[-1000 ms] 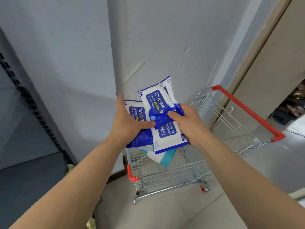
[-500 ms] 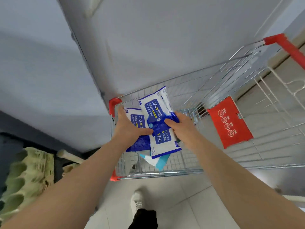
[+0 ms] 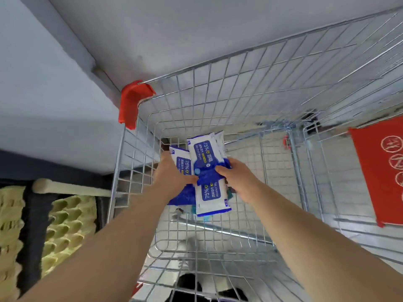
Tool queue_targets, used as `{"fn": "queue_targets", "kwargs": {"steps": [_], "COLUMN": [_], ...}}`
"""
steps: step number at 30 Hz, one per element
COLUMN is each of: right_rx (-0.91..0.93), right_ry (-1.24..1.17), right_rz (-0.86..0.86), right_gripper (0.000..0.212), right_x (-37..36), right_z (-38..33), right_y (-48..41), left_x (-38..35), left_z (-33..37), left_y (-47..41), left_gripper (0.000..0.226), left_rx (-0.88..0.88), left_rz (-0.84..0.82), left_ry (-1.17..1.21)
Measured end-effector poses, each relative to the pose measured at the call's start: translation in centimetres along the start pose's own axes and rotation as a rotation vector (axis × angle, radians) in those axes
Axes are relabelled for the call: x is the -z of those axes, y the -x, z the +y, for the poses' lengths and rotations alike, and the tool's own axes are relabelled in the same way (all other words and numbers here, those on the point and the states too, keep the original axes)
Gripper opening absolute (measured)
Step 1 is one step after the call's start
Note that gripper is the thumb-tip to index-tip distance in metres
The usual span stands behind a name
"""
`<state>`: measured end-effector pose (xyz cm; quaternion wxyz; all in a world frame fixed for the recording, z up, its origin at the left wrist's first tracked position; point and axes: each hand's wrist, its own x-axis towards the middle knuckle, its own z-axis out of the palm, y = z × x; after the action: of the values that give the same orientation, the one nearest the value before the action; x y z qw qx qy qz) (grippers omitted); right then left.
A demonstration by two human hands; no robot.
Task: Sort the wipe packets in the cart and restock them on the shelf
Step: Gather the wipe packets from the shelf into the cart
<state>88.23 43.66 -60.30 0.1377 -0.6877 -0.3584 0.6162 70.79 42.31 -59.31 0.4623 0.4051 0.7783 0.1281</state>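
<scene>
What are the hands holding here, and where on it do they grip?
Both hands hold a fanned stack of blue-and-white wipe packets over the cart. The left hand grips the stack's left side, the right hand its right edge, thumbs on the top packet's middle.

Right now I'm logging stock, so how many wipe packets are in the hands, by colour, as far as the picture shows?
Blue-and-white alcohol wipe packets: 2 clearly visible, held between the left hand and the right hand
Teal-edged packet: 1, only a corner peeking out beneath
Total: 3 visible; more may be hidden in the stack
</scene>
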Motion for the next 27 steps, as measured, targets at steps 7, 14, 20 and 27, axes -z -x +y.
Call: {"fn": "queue_targets", "kwargs": {"steps": [7,14,20,27], "right_rx": [0.012,0.407,0.757,1.152], "right_ry": [0.529,0.913,1.09,1.132], "right_rz": [0.027,0.029,0.127,0.148], "right_gripper": [0.028,0.042,0.036,0.031], "right_x": [-0.4,0.8,1.4,0.5], "right_z": [1.8,-4.2,-11.3,-21.0], "right_y": [-2.6,3.8,12.8,28.0], "left_x": [-0.9,2.6,8.0,18.5], "left_z": [-0.2,4.0,8.1,11.7], "left_y": [-1.0,3.5,12.0,26.8], "left_gripper": [0.076,0.033,0.025,0.04], "left_rx": [-0.065,-0.292,-0.371,-0.414], "left_rz": [0.033,0.182,0.315,0.634], "left_ry": [-0.447,-0.929,-0.837,-0.668]}}
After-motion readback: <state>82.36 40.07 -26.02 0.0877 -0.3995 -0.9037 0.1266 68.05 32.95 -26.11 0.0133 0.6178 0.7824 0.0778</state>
